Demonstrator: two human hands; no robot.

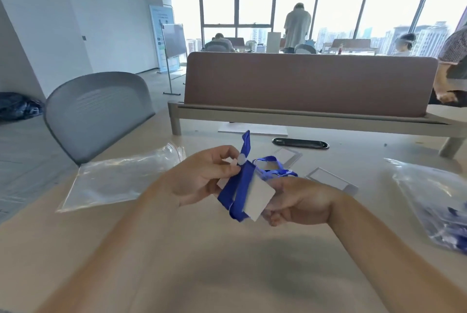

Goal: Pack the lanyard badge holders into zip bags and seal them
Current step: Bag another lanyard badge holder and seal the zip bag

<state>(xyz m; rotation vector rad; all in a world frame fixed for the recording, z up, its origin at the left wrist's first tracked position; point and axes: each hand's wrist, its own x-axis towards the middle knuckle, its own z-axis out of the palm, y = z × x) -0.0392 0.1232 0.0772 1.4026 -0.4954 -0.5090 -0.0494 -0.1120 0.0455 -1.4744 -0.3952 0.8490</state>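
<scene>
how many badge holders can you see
3. The held badge holder is gripped by the left hand and right hand; the far badge holder and near badge holder lie on the table beyond them. More may be hidden in the filled zip bag.

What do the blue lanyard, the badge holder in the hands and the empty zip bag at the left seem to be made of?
Blue lanyard: probably woven fabric ribbon, matte; it folds flat and limp.
Badge holder: seemingly stiff whitish plastic, matte; it stays flat, though blur leaves this open.
Zip bag: thin clear plastic film, glossy; the table shows through and wrinkles catch light.
</scene>
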